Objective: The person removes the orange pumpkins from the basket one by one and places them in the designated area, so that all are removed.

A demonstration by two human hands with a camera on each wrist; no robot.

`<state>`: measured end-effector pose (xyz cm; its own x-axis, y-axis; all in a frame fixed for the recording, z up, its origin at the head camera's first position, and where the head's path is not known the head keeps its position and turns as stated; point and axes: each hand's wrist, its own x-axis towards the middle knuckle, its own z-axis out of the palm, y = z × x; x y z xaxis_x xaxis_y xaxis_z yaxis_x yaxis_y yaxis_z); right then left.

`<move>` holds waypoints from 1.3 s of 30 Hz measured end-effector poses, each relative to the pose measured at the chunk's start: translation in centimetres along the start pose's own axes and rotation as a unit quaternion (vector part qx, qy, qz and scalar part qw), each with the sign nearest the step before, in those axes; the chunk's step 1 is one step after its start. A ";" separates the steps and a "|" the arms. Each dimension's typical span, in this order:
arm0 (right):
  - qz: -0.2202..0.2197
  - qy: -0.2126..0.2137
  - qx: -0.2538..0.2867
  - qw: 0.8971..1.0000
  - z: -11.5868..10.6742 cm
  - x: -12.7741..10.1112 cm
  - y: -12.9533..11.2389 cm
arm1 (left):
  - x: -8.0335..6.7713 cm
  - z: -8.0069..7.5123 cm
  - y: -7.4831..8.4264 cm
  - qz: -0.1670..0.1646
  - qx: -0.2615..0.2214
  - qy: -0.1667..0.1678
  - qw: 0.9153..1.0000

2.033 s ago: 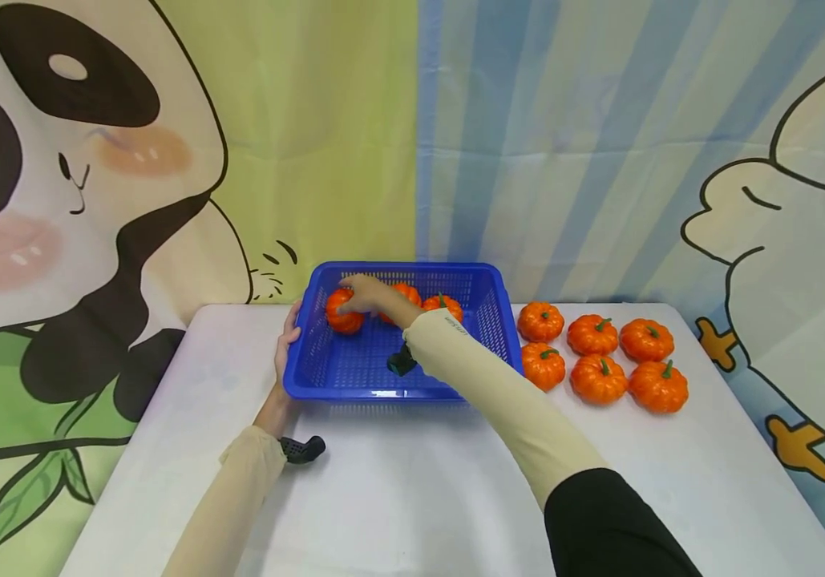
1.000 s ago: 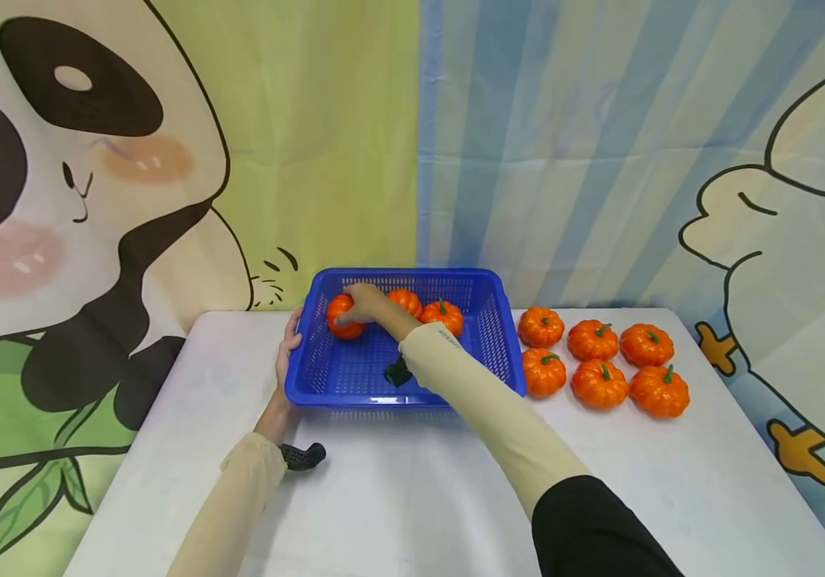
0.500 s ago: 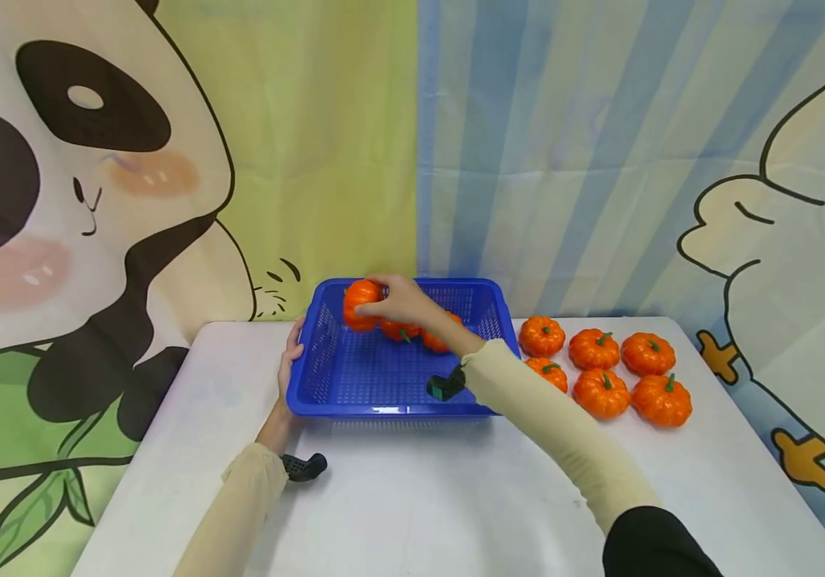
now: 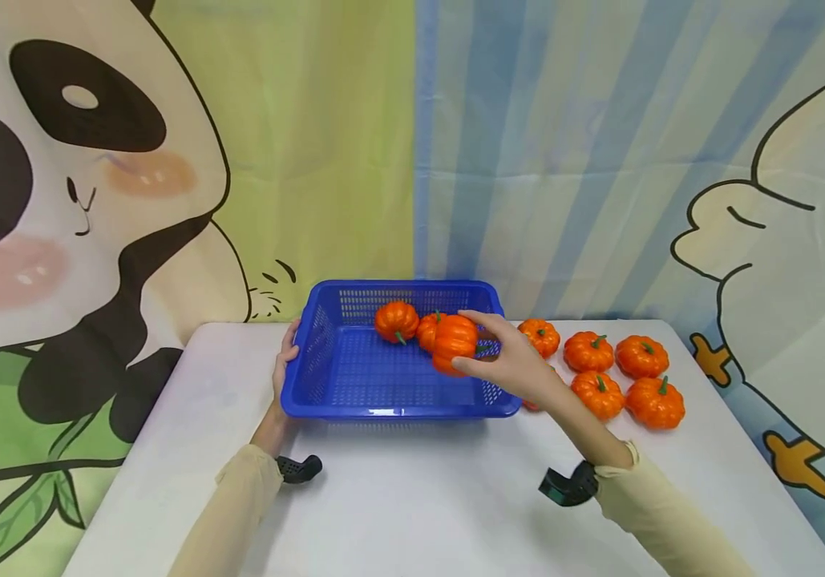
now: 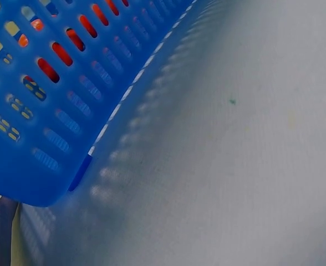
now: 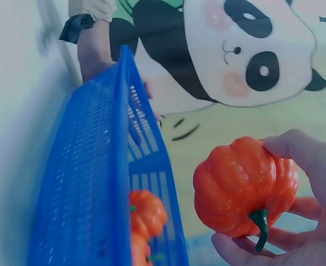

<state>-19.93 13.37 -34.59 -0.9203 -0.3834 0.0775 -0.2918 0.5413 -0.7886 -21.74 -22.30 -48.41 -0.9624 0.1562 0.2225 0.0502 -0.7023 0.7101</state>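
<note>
– Holding what, and where?
– Gripped one orange pumpkin (image 4: pixel 453 340) in curled right hand (image 4: pixel 513 365), just above right end of blue basket (image 4: pixel 325 397). Clasped basket's left rim with left hand (image 4: pixel 285 353).
– Got how far?
– Counted two pumpkins (image 4: pixel 396 320) inside basket, five more pumpkins (image 4: pixel 588 350) plain on tabletop (image 4: pixel 412 497) beside it, a sixth half hidden. Judged about midway; whether filling or emptying, not shown.

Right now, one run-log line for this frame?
right hand: holds small orange plastic pumpkin above blue perforated plastic basket | left hand: grips basket's left rim | two pumpkins inside
</note>
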 end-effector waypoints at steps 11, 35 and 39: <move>0.041 0.047 -0.008 0.998 -3.6 -7.6 2.8 | -0.1 -0.3 -0.3 0.024 0.024 -0.014 0.999; 0.205 0.083 0.022 0.975 -3.8 -12.2 7.2 | -0.2 -0.1 -0.3 0.027 0.023 -0.012 0.999; 0.193 0.092 0.036 0.976 -3.3 -12.5 7.6 | -0.2 -0.1 -0.3 0.028 0.030 -0.011 0.999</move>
<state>-11.52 24.76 -39.53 -0.9912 -0.0166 -0.1310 0.0990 0.5626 -0.8208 -21.62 -22.16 -48.74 -0.9517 0.1334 0.2765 0.1201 -0.6669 0.7354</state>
